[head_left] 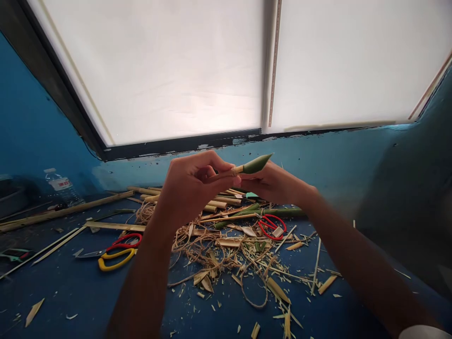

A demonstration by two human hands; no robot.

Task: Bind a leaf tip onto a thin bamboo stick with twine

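Note:
Between the thumb and fingers of my left hand (189,181) is a pointed bamboo piece (257,164), held up above the table. Its leaf-shaped head is green, and the pale stem has what looks like twine around it at my fingertips. My right hand (280,182) meets it from the other side, fingers closed just below and behind the green head. Part of the right fingers is hidden by the piece and the left hand. Tangled twine (212,252) lies on the table beneath both hands.
Bamboo shavings (278,289) litter the blue table (88,301). Red-and-yellow-handled scissors (118,252) lie left, red-handled scissors (271,227) right of centre. Bamboo sticks (219,202) are piled near the wall. A plastic bottle (63,186) stands at far left, by a long bamboo strip (81,208).

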